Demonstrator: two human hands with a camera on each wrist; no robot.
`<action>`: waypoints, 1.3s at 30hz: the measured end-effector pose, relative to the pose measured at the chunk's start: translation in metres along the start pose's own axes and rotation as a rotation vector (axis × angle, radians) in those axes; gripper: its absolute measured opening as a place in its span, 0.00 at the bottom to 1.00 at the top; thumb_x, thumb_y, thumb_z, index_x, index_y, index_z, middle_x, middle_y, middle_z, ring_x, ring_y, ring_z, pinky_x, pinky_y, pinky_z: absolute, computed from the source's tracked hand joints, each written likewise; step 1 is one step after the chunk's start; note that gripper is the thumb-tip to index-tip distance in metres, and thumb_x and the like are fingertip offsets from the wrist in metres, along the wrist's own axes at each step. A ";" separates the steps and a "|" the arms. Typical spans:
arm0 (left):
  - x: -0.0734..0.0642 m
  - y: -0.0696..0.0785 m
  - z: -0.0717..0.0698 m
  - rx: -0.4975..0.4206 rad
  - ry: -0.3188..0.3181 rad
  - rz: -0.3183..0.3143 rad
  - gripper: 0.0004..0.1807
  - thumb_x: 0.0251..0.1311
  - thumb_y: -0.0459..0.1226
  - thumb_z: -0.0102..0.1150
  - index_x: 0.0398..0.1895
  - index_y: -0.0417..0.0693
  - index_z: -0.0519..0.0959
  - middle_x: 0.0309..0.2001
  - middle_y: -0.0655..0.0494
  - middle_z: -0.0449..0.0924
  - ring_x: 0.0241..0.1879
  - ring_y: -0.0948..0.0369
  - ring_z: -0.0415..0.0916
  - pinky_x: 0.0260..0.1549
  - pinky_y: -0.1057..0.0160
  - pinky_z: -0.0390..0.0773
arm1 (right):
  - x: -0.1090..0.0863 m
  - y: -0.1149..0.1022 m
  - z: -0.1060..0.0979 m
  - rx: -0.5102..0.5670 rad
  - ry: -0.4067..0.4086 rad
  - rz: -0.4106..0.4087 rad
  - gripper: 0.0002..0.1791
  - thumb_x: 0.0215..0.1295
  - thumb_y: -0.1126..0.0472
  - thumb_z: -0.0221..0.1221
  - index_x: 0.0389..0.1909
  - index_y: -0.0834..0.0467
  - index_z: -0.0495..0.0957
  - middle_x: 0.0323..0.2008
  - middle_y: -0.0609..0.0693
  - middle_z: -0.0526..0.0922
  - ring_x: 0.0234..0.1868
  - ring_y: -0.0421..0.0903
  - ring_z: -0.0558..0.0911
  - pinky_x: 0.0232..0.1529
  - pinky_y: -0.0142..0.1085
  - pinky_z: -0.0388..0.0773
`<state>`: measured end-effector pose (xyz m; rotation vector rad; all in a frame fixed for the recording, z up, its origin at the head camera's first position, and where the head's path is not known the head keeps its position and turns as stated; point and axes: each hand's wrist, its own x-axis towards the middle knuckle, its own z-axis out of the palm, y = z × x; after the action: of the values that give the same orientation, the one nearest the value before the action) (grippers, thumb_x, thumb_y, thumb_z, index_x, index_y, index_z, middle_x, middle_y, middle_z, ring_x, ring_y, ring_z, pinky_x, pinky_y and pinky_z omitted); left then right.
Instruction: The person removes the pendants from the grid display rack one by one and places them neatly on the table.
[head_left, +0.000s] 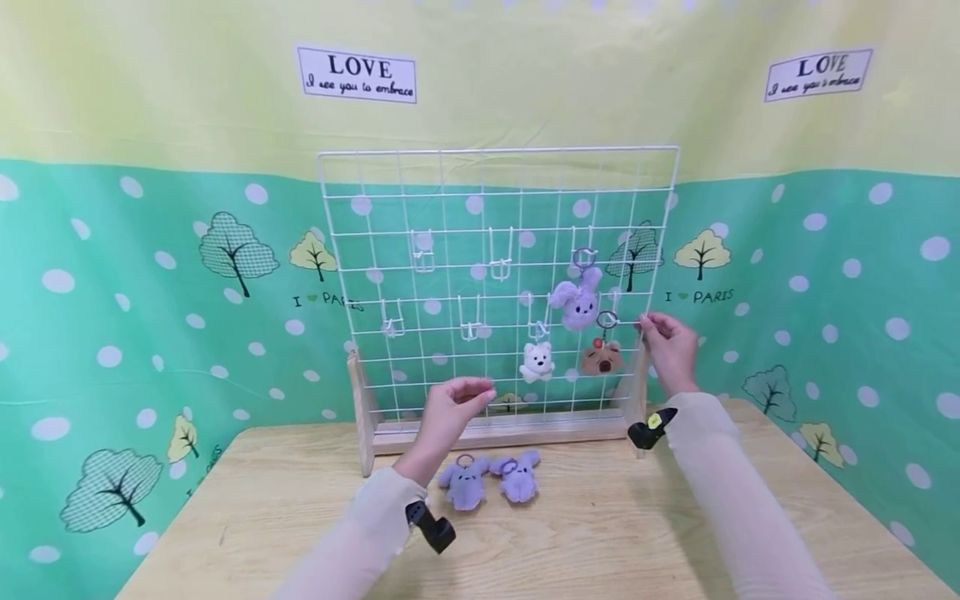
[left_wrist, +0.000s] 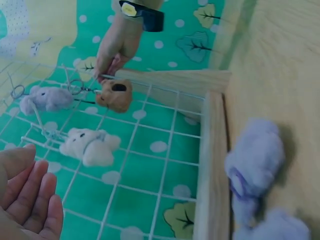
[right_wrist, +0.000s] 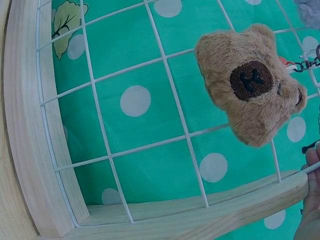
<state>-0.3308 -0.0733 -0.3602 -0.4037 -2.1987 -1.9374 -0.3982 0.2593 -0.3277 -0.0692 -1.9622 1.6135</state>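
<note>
My right hand [head_left: 670,348] pinches the right edge of a white wire grid rack [head_left: 442,386], beside a brown bear keychain [head_left: 602,359]. The bear hangs by a dark ring and chain; a small black strip [right_wrist: 311,147] shows near the fingertips. My left hand [head_left: 453,408] is in front of the grid's lower middle, fingers relaxed, palm turned up in the left wrist view, holding nothing. A white bear keychain [head_left: 537,362] hangs up and right of it. Above that hangs a lavender bunny keychain [head_left: 578,300] with long ears.
Two lavender plush keychains [head_left: 465,486] lie on the wooden table [head_left: 585,542] below the left hand. Several white wire hooks [head_left: 500,265] on the grid's left and middle hold nothing. A wooden stand [head_left: 365,412] supports the grid before a patterned cloth backdrop [head_left: 187,358].
</note>
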 end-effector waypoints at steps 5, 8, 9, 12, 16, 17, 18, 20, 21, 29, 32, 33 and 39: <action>0.013 0.013 0.014 -0.015 0.019 0.023 0.12 0.56 0.37 0.65 0.43 0.43 0.82 0.41 0.51 0.84 0.40 0.61 0.79 0.42 0.65 0.79 | 0.001 0.000 0.002 0.002 0.000 -0.008 0.24 0.65 0.49 0.55 0.53 0.62 0.75 0.47 0.50 0.83 0.43 0.34 0.80 0.48 0.27 0.76; 0.021 0.012 0.022 -0.029 0.036 0.029 0.12 0.56 0.37 0.65 0.42 0.43 0.82 0.41 0.51 0.84 0.40 0.61 0.79 0.42 0.65 0.79 | 0.003 0.001 0.004 0.017 0.002 -0.025 0.23 0.65 0.50 0.56 0.53 0.64 0.76 0.44 0.48 0.84 0.42 0.33 0.80 0.46 0.25 0.76; 0.023 0.011 0.023 -0.030 0.041 0.030 0.12 0.56 0.37 0.65 0.43 0.42 0.82 0.41 0.51 0.84 0.40 0.61 0.79 0.42 0.65 0.79 | 0.003 0.001 0.004 0.018 0.002 -0.029 0.23 0.65 0.51 0.56 0.52 0.64 0.75 0.44 0.47 0.84 0.41 0.33 0.80 0.46 0.25 0.76; 0.032 0.005 0.029 -0.038 0.048 0.025 0.13 0.56 0.37 0.65 0.43 0.43 0.82 0.41 0.53 0.84 0.40 0.61 0.79 0.42 0.65 0.78 | 0.003 0.001 0.004 0.022 0.003 -0.023 0.23 0.65 0.50 0.56 0.52 0.63 0.76 0.44 0.47 0.84 0.42 0.33 0.80 0.46 0.25 0.76; 0.038 0.008 0.036 -0.038 0.049 0.038 0.14 0.57 0.37 0.64 0.45 0.41 0.81 0.42 0.53 0.84 0.41 0.61 0.79 0.42 0.66 0.79 | 0.003 -0.001 0.003 0.011 0.006 -0.002 0.24 0.65 0.49 0.55 0.53 0.62 0.76 0.47 0.49 0.83 0.44 0.36 0.81 0.49 0.27 0.76; 0.040 0.009 0.038 -0.036 0.052 0.047 0.14 0.57 0.36 0.64 0.46 0.40 0.81 0.42 0.52 0.84 0.41 0.60 0.79 0.42 0.66 0.79 | 0.003 -0.001 0.003 0.009 0.006 0.001 0.24 0.65 0.48 0.55 0.53 0.62 0.76 0.47 0.50 0.83 0.45 0.37 0.81 0.49 0.28 0.76; 0.041 0.011 0.040 -0.036 0.052 0.053 0.14 0.57 0.36 0.64 0.46 0.40 0.81 0.42 0.52 0.84 0.42 0.60 0.79 0.42 0.66 0.79 | 0.003 -0.002 0.003 0.005 0.006 0.000 0.24 0.65 0.48 0.55 0.54 0.61 0.76 0.47 0.50 0.83 0.46 0.37 0.81 0.50 0.29 0.76; 0.044 0.015 0.044 -0.037 0.056 0.067 0.13 0.57 0.36 0.63 0.45 0.41 0.81 0.42 0.52 0.84 0.42 0.60 0.79 0.42 0.66 0.79 | 0.003 -0.003 0.003 -0.002 0.005 -0.002 0.24 0.65 0.47 0.55 0.53 0.61 0.76 0.48 0.50 0.83 0.46 0.38 0.81 0.50 0.30 0.76; 0.046 0.017 0.046 -0.037 0.058 0.071 0.13 0.57 0.36 0.64 0.45 0.42 0.81 0.42 0.52 0.84 0.42 0.60 0.79 0.42 0.66 0.79 | 0.003 -0.003 0.003 -0.003 0.005 -0.003 0.25 0.64 0.47 0.55 0.53 0.61 0.76 0.48 0.50 0.83 0.46 0.37 0.81 0.50 0.30 0.76; 0.058 0.031 0.060 0.008 0.095 0.103 0.12 0.58 0.36 0.63 0.45 0.42 0.81 0.41 0.53 0.84 0.40 0.61 0.79 0.41 0.67 0.79 | 0.002 -0.004 0.002 -0.002 0.001 -0.004 0.24 0.65 0.48 0.55 0.54 0.61 0.75 0.48 0.52 0.82 0.46 0.37 0.80 0.51 0.30 0.75; 0.062 0.034 0.065 0.024 0.119 0.099 0.12 0.58 0.36 0.63 0.44 0.42 0.82 0.40 0.53 0.84 0.39 0.61 0.79 0.39 0.67 0.79 | 0.001 -0.003 0.001 -0.007 -0.002 -0.004 0.24 0.66 0.48 0.54 0.54 0.61 0.75 0.49 0.52 0.82 0.46 0.37 0.80 0.51 0.31 0.75; 0.063 0.035 0.067 0.028 0.127 0.097 0.11 0.58 0.36 0.63 0.44 0.43 0.82 0.40 0.53 0.84 0.39 0.61 0.79 0.39 0.67 0.79 | 0.001 -0.003 0.000 -0.006 -0.002 -0.004 0.24 0.66 0.48 0.54 0.54 0.61 0.75 0.49 0.52 0.82 0.46 0.37 0.80 0.52 0.31 0.75; 0.067 0.034 0.076 0.048 0.166 0.080 0.09 0.58 0.37 0.63 0.41 0.46 0.83 0.38 0.55 0.84 0.38 0.62 0.79 0.38 0.66 0.78 | 0.000 0.000 0.000 -0.008 0.002 0.014 0.25 0.65 0.48 0.55 0.54 0.61 0.75 0.49 0.51 0.82 0.46 0.37 0.80 0.51 0.30 0.75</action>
<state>-0.3798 0.0113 -0.3171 -0.3065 -2.0876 -1.8043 -0.3984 0.2594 -0.3275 -0.0878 -1.9707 1.6141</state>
